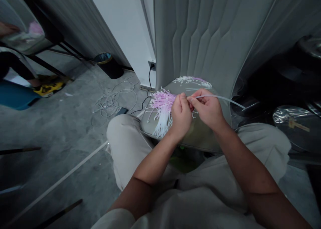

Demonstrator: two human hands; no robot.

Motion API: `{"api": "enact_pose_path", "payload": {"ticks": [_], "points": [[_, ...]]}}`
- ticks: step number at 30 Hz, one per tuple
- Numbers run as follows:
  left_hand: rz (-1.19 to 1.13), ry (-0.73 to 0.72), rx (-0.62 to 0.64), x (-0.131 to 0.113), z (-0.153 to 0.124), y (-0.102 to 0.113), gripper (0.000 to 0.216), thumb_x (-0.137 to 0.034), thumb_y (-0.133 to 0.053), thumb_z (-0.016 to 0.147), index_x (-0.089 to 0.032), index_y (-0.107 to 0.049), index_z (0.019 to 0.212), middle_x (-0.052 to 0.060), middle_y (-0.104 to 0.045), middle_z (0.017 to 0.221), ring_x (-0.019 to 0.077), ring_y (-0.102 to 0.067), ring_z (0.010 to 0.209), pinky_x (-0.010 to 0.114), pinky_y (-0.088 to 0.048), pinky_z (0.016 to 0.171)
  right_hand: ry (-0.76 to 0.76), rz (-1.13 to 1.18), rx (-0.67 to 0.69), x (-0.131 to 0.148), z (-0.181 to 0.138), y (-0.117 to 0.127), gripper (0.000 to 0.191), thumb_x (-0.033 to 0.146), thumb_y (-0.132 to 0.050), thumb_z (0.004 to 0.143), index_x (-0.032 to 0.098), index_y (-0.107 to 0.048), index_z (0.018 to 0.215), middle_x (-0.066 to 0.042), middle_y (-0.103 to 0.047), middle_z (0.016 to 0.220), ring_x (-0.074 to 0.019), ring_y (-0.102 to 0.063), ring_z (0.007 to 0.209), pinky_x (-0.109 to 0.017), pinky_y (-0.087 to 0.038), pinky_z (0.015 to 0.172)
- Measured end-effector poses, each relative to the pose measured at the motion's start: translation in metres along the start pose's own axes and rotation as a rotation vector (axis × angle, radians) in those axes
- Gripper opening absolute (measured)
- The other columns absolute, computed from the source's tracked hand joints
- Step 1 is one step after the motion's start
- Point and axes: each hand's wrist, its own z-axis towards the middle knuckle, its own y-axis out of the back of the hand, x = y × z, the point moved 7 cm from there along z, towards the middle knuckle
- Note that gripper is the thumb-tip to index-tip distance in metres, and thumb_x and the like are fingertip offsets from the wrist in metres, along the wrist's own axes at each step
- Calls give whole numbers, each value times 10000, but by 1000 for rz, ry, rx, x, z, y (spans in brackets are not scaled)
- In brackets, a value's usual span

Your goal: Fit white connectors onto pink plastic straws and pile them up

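My right hand (207, 107) pinches a thin translucent tube (224, 97), whose free end curves out to the right. Close against it, my left hand (181, 113) is closed, thumb against fingers, near the tube's inner end; what sits between those fingertips is hidden. Both hands are above the seat of a grey chair (205, 132). Just left of my left hand lies a bundle of thin pink and white strands (163, 103) with small white tips. Behind the hands, small white pieces (184, 79) are scattered in an arc on the seat, with a few pinkish strands among them.
A tangle of thin pale cable (107, 101) lies on the floor at left, near a black bin (109, 65). A black cord runs from a wall socket (151, 65). At far left, another person's yellow shoe (48, 88) shows. Dark, shiny plastic-wrapped items (296, 120) stand at right.
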Motion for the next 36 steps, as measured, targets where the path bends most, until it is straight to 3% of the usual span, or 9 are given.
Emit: {"api": "enact_pose_path", "payload": {"ticks": [8,15,20,30,34,36], "points": [[137,-142,63,-12,1,-1,375,-389,-383,989,-205,-425,665,-25,-439,621,113,-411,595,270,-296,573,68,-4,-16,8,0,4,172,280,-666,812,199,-543,723,63,-591,560,-71,-572,526,-200,-508,517],[-122,30,54,-2,-1,-5,368,-445,-408,971,-200,-414,697,-44,-403,628,83,-391,557,221,-331,520,27,14,-47,2,0,0,157,279,-659,811,194,-557,725,62,-591,548,-66,-560,506,-195,-502,508],[-275,46,109,-7,0,-11,392,-475,-436,954,-198,-406,678,-47,-403,612,71,-392,533,211,-362,508,37,101,-80,-1,0,2,149,287,-680,802,198,-573,749,63,-611,566,-64,-572,504,-182,-503,499],[23,-176,201,-34,4,-3,416,-452,-380,983,-194,-465,668,-31,-514,585,82,-480,545,251,-375,562,6,304,8,3,0,1,205,310,-713,804,194,-562,728,63,-592,547,-64,-545,469,-190,-475,477],[212,-322,153,-44,6,7,438,-432,-370,989,-192,-472,637,-29,-490,559,89,-455,537,268,-349,570,-2,303,27,4,-2,-2,212,324,-709,811,191,-563,734,61,-588,549,-63,-541,475,-194,-470,490],[240,-310,117,-40,9,10,459,-472,-364,981,-195,-493,639,-23,-483,559,97,-445,536,277,-339,560,-3,303,41,3,-3,-4,209,321,-695,822,191,-560,730,59,-590,551,-63,-537,476,-196,-466,491]]}}
